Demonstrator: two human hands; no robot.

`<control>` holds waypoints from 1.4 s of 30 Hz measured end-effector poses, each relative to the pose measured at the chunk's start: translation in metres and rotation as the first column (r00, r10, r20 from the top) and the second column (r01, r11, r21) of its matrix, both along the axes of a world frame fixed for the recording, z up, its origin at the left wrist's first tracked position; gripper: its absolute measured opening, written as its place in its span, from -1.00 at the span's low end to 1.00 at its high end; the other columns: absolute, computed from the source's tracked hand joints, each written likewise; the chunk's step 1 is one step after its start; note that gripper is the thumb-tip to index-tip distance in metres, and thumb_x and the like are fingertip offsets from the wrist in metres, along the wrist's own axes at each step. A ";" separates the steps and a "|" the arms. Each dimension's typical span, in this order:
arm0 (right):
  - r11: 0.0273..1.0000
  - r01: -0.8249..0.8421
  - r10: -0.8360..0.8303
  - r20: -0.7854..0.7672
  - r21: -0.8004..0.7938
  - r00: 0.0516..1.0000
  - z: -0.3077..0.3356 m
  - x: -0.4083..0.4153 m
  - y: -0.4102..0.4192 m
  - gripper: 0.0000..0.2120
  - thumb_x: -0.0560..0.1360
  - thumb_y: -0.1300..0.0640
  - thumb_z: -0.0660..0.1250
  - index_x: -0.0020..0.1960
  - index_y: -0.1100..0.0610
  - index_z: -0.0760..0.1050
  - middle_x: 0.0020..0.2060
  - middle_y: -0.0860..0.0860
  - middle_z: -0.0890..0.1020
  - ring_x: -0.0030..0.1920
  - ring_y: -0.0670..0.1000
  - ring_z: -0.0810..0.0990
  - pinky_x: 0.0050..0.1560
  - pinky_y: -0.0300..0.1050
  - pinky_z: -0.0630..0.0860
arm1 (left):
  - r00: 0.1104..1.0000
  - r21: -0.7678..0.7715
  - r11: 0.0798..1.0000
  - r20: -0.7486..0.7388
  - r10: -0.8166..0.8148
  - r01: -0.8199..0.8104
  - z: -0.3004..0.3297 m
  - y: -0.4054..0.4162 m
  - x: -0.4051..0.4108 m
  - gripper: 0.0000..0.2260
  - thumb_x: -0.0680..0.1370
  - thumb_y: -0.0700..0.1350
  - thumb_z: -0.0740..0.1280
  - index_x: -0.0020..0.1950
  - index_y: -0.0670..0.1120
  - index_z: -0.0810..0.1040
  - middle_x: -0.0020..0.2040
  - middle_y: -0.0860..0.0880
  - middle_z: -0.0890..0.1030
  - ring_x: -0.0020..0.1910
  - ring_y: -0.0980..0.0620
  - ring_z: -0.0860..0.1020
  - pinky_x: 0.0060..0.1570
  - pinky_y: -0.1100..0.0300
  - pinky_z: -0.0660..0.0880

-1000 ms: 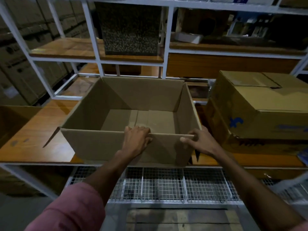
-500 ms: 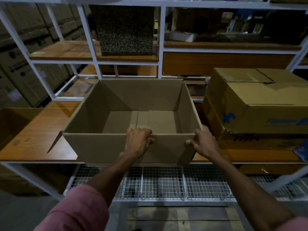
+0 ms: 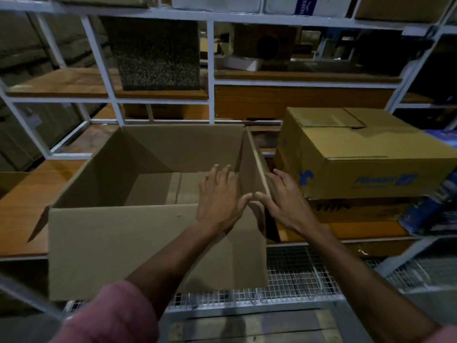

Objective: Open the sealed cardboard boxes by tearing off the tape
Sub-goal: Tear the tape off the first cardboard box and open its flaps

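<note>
Head view: left hand (image 3: 220, 194) and right hand (image 3: 284, 196), fingers spread and grasping nothing, bracket the open box's (image 3: 148, 243) near-right corner, probably to steady its wall.

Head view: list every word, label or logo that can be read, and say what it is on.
Closed box, blue print on its front: blurred, not readable.
White box on the top shelf, blue label with white vertical letters: too small to read.
Open box that the left hand and right hand touch: no print visible.
</note>
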State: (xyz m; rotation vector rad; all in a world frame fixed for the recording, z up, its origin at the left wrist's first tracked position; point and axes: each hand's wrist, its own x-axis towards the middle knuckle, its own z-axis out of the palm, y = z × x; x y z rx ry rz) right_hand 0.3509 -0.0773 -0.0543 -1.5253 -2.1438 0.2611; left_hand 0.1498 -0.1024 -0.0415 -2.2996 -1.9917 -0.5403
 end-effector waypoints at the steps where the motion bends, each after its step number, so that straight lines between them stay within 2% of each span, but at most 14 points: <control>1: 0.999 0.000 0.000 -0.001 0.043 1.000 0.007 0.004 0.003 -0.35 0.58 -0.36 0.06 0.52 0.00 0.26 0.53 0.12 0.26 0.51 0.16 0.25 0.43 0.20 0.34 | 0.999 0.042 0.999 -0.021 -0.027 0.028 0.005 0.005 0.013 -0.42 0.63 0.30 0.06 0.54 -0.01 0.30 0.61 -0.09 0.15 0.61 -0.16 0.00 0.51 -0.18 0.08; 3: 0.993 0.022 -0.020 -0.014 0.119 1.000 0.023 0.015 0.012 -0.39 0.60 -0.30 0.06 0.51 0.04 0.29 0.51 0.11 0.29 0.50 0.13 0.26 0.45 0.16 0.32 | 0.995 0.104 0.991 -0.060 -0.077 0.083 0.016 0.018 0.034 -0.43 0.64 0.28 0.05 0.55 -0.01 0.27 0.62 -0.11 0.14 0.60 -0.17 0.00 0.51 -0.20 0.10; 6: 0.974 0.104 -0.100 -0.030 0.201 0.995 0.045 0.040 0.030 -0.40 0.60 -0.26 0.07 0.50 0.08 0.33 0.48 0.13 0.33 0.48 0.14 0.29 0.41 0.14 0.33 | 0.986 0.111 0.982 -0.084 -0.146 0.155 0.030 0.049 0.061 -0.44 0.65 0.28 0.07 0.56 0.00 0.23 0.62 -0.13 0.11 0.60 -0.20 -0.01 0.50 -0.22 0.07; 11: 0.934 0.243 -0.257 0.020 0.261 0.966 0.068 0.101 0.068 -0.33 0.59 -0.34 -0.02 0.49 0.09 0.34 0.43 0.15 0.40 0.42 0.16 0.35 0.34 0.16 0.34 | 0.976 0.097 0.971 -0.044 -0.214 0.217 0.044 0.103 0.102 -0.41 0.64 0.30 0.04 0.58 0.01 0.19 0.63 -0.12 0.08 0.60 -0.22 -0.04 0.50 -0.29 0.03; 15: 0.923 0.333 -0.347 0.044 0.192 0.937 0.073 0.155 0.099 -0.35 0.58 -0.35 -0.01 0.50 0.04 0.31 0.42 0.14 0.43 0.41 0.18 0.37 0.34 0.18 0.31 | 0.966 0.034 0.966 -0.031 -0.256 0.257 0.052 0.135 0.136 -0.38 0.63 0.33 0.00 0.59 0.01 0.18 0.63 -0.12 0.08 0.60 -0.26 -0.03 0.49 -0.31 0.02; 19: 0.916 0.399 -0.398 0.177 0.031 0.900 0.071 0.210 0.134 -0.25 0.56 -0.43 -0.08 0.54 0.02 0.27 0.50 0.12 0.36 0.49 0.17 0.29 0.41 0.22 0.23 | 0.966 -0.056 0.964 0.015 -0.259 0.260 0.058 0.169 0.175 -0.38 0.63 0.34 -0.01 0.57 0.00 0.23 0.64 -0.15 0.07 0.58 -0.32 0.00 0.46 -0.32 0.05; 22: 0.878 0.467 -0.430 0.259 -0.102 0.865 0.070 0.256 0.170 -0.29 0.58 -0.40 -0.07 0.58 0.00 0.20 0.56 0.11 0.26 0.54 0.19 0.20 0.44 0.29 0.16 | 0.974 -0.145 0.965 0.094 -0.206 0.218 0.058 0.205 0.209 -0.37 0.62 0.37 -0.04 0.58 0.03 0.20 0.65 -0.14 0.02 0.58 -0.37 -0.03 0.46 -0.35 0.02; 24: 0.852 0.498 -0.436 0.309 -0.161 0.845 0.066 0.289 0.197 -0.28 0.57 -0.41 -0.07 0.59 -0.03 0.16 0.59 0.11 0.19 0.56 0.21 0.15 0.45 0.33 0.09 | 0.981 -0.194 0.963 0.092 -0.170 0.185 0.054 0.231 0.232 -0.35 0.61 0.38 -0.06 0.61 0.07 0.13 0.65 -0.13 -0.04 0.58 -0.39 -0.06 0.47 -0.38 -0.03; 27: 0.849 0.493 -0.398 0.381 -0.192 0.835 0.058 0.339 0.240 -0.31 0.55 -0.45 -0.09 0.57 -0.12 0.14 0.61 0.06 0.10 0.58 0.25 0.06 0.44 0.42 0.00 | 0.996 -0.245 0.965 0.053 -0.078 0.089 0.045 0.274 0.267 -0.33 0.60 0.41 -0.08 0.64 0.13 0.02 0.66 -0.11 -0.10 0.57 -0.41 -0.08 0.48 -0.40 -0.07; 30: 0.844 0.495 -0.385 0.411 -0.206 0.826 0.056 0.383 0.290 -0.26 0.48 -0.54 -0.15 0.55 -0.21 0.11 0.62 -0.01 0.06 0.58 0.27 0.00 0.42 0.49 -0.06 | 0.998 -0.305 0.952 0.050 0.040 -0.023 0.041 0.315 0.294 -0.30 0.57 0.45 -0.08 0.64 0.14 0.01 0.66 -0.11 -0.10 0.56 -0.43 -0.01 0.45 -0.40 -0.01; 36: 0.884 0.372 -0.238 0.412 -0.283 0.880 0.057 0.442 0.378 -0.12 0.32 -0.67 -0.23 0.54 -0.29 0.01 0.61 -0.07 -0.01 0.58 0.34 -0.09 0.41 0.55 -0.03 | 0.982 -0.432 0.888 0.017 0.186 -0.161 0.041 0.374 0.309 -0.26 0.54 0.49 -0.09 0.64 0.19 -0.12 0.66 -0.02 -0.22 0.58 -0.40 -0.11 0.44 -0.45 -0.01; 39: 0.910 0.313 -0.182 0.418 -0.271 0.890 0.054 0.456 0.409 0.00 0.23 -0.71 -0.32 0.56 -0.27 0.01 0.62 -0.04 0.01 0.59 0.31 -0.04 0.45 0.49 -0.05 | 0.978 -0.434 0.879 -0.016 0.208 -0.195 0.032 0.391 0.306 -0.19 0.46 0.57 -0.15 0.63 0.23 -0.15 0.65 0.02 -0.23 0.60 -0.34 -0.09 0.45 -0.43 0.03; 42: 0.912 0.304 -0.174 0.414 -0.273 0.893 0.056 0.468 0.421 0.01 0.22 -0.72 -0.33 0.56 -0.27 -0.02 0.62 -0.04 0.00 0.57 0.34 0.05 0.46 0.47 0.01 | 0.972 -0.423 0.878 -0.040 0.230 -0.225 0.026 0.401 0.301 -0.03 0.27 0.67 -0.27 0.62 0.25 -0.15 0.66 0.05 -0.21 0.61 -0.29 -0.05 0.46 -0.41 0.08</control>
